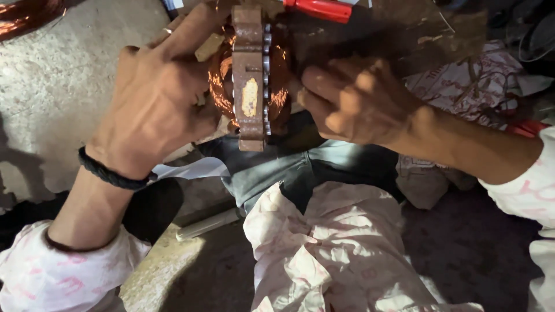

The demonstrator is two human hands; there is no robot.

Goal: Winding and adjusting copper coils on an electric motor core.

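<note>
A rusty motor stator (250, 81) with shiny copper windings bulging out on both sides stands on edge in front of me. My left hand (156, 95) grips its left side, fingers wrapped over the copper coils, a ring on one finger and a dark braided band on the wrist. My right hand (355, 101) presses against the stator's right side with the fingers curled in at the windings. Whether the right hand pinches a wire is hidden.
A red-handled tool (321, 8) lies at the top behind the stator. A coil of copper wire (26, 16) sits at the top left on the concrete floor (52, 104). My lap with pale patterned cloth (324, 248) fills the bottom. Crumpled printed cloth (468, 81) lies right.
</note>
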